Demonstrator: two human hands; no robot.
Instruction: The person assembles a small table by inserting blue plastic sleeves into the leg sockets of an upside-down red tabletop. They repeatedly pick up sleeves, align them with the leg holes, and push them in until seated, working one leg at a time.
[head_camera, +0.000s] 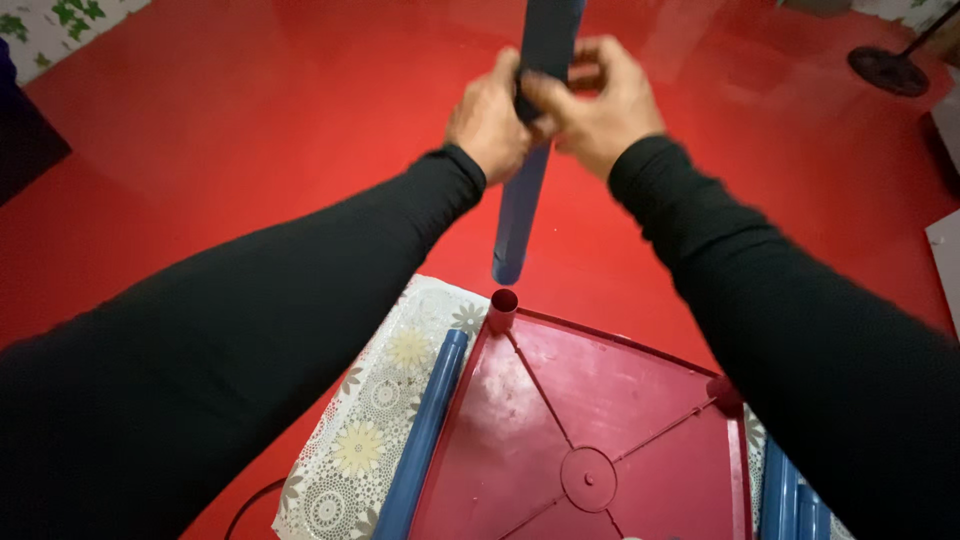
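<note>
A long blue plastic tube (522, 215) hangs nearly upright, its lower open end just above a short red corner socket (502, 308) of a dark red plastic panel (560, 400). My left hand (487, 118) and my right hand (600, 105) both grip the tube high up, close together, with the fingers wrapped around it. Both arms wear black sleeves. The tube's top runs out of view.
The red panel lies on a white lace cloth with flower patterns (370, 430). Another blue tube (428, 440) lies along the panel's left edge, more blue tubes (790, 500) at its right. Glossy red floor (250, 130) surrounds; a dark fan base (888, 70) stands far right.
</note>
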